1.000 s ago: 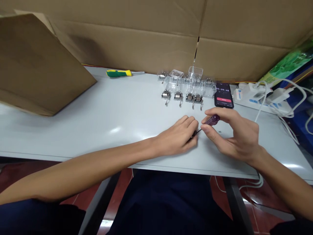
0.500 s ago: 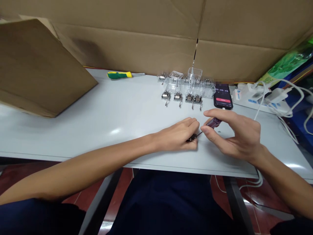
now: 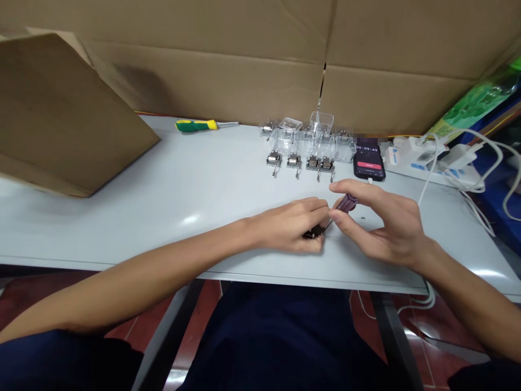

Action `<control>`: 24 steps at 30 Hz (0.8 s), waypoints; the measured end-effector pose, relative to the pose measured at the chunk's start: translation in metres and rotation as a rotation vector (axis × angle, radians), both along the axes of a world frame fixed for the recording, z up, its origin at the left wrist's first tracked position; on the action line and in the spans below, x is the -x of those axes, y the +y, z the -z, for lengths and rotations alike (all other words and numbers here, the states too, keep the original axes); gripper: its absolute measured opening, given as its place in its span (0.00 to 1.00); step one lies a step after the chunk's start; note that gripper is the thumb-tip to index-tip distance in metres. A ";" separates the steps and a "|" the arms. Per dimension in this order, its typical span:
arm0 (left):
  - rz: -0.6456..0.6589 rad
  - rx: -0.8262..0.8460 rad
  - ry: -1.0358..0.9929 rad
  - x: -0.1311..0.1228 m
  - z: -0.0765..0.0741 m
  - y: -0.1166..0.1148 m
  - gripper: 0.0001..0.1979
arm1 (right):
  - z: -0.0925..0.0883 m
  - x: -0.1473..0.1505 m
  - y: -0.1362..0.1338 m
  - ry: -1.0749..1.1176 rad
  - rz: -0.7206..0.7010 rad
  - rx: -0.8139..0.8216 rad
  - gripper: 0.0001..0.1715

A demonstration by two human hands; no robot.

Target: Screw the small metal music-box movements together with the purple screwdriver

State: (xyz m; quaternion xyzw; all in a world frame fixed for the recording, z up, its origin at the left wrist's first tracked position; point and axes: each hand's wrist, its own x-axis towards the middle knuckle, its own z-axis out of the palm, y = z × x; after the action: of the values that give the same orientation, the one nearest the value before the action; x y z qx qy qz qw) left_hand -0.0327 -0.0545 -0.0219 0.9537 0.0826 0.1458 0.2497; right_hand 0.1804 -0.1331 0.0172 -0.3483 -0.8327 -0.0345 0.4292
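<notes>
at the grey table, left hand pinches a small mechanism, right hand a purple screwdriver touching it.

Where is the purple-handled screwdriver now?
Head view: the purple-handled screwdriver is in the right hand, tip at the small dark part the left hand holds.

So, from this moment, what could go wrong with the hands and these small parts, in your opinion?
Two risks seem likely. The thin shaft of the purple-handled screwdriver, pinched in the right hand, reaches toward the small dark part held in the left hand, so it could slip and jab those fingers. Also, the tiny metal piece lying loose on the table sits close to the right hand and could be brushed away and lost.
</notes>
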 end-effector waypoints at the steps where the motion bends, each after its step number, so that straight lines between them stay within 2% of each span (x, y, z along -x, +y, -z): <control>1: 0.002 -0.012 0.005 0.001 -0.001 -0.001 0.07 | 0.000 0.000 0.000 0.003 0.014 -0.006 0.31; 8: -0.003 0.029 -0.023 0.006 -0.003 -0.001 0.09 | -0.002 -0.001 0.000 -0.009 0.055 -0.032 0.30; 14: -0.097 0.011 -0.042 0.007 -0.003 0.006 0.11 | -0.003 -0.003 0.002 -0.023 0.067 -0.056 0.29; 20: -0.083 0.080 0.002 0.010 -0.009 0.008 0.13 | -0.004 -0.001 0.000 -0.040 0.070 -0.040 0.28; 24: -0.062 0.064 0.006 0.011 -0.010 0.008 0.14 | -0.005 -0.002 0.000 -0.048 0.070 -0.049 0.29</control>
State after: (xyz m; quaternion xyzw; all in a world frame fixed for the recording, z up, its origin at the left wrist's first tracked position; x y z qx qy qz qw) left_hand -0.0438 -0.0462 -0.0122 0.9426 0.1175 0.1481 0.2752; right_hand 0.1826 -0.1336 0.0221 -0.3657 -0.8289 -0.0781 0.4160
